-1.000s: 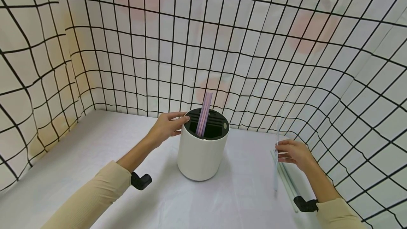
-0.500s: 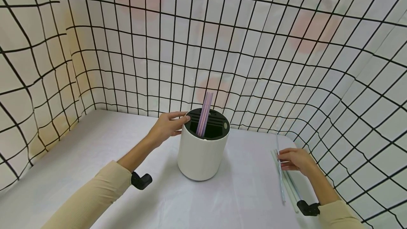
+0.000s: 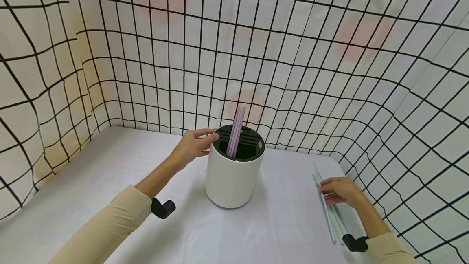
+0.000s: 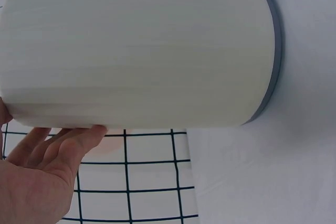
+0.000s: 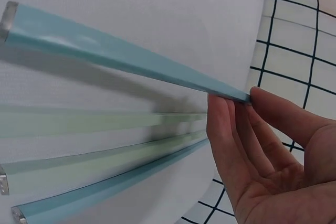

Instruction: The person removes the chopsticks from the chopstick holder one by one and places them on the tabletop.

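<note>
A white cylindrical holder (image 3: 231,184) with a black slotted top stands upright on the table. Several thin pink and purple sticks (image 3: 236,129) lean out of one of its compartments. My left hand (image 3: 190,146) rests against the holder's left side near the rim, thumb at the top edge, fingers extended along the wall. On the right, my right hand (image 3: 340,190) pinches a long light blue stick (image 5: 126,51) with a silvery end between thumb and fingers. That stick hangs just above two pale green sticks (image 5: 79,171) and another blue stick (image 5: 94,195) lying on the white surface.
Black wire grid panels (image 3: 234,44) enclose the white table (image 3: 146,223) at the back and both sides. The right panel stands close beside the right forearm. Each wrist carries a black camera mount (image 3: 163,208).
My right hand has come down and nearer with the blue stick, whose near end has swung right and closer to the lying sticks. The left hand and holder have stayed put.
</note>
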### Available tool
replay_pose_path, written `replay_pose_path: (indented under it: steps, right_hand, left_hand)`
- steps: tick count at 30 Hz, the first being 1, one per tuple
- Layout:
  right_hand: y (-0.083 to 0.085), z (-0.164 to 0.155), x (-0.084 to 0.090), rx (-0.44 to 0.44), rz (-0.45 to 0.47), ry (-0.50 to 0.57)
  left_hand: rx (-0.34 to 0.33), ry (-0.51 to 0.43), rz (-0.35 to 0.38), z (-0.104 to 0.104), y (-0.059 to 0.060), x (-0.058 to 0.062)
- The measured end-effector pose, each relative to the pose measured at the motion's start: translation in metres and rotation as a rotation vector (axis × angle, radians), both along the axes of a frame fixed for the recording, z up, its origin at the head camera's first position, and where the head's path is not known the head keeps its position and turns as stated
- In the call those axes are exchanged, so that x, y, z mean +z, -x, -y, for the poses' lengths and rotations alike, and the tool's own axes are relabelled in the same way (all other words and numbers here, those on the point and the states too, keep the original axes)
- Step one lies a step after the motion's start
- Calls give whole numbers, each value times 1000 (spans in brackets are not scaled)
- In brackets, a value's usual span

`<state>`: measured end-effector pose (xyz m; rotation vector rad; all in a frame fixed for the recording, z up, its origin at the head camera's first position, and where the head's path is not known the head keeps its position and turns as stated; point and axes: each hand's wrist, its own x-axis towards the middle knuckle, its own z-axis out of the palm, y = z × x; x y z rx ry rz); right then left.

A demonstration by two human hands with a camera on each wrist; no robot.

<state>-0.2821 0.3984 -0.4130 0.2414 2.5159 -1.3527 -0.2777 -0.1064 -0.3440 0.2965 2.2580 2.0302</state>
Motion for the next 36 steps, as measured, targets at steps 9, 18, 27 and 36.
replay_pose_path:
  steps: [9,18,27,36]
  right_hand:
    - [2,1,-10,-2,37,-13]
    - [3,2,-18,-24,4,-38]
    - [5,3,-24,-52,-27,-56]
    - [4,4,-25,-61,-41,-66]
  left_hand:
    - [3,-1,2,0,1,0]
    - [7,6,6,-1,0,1]
    - [5,5,9,0,1,0]
    - [5,6,4,-1,1,0]
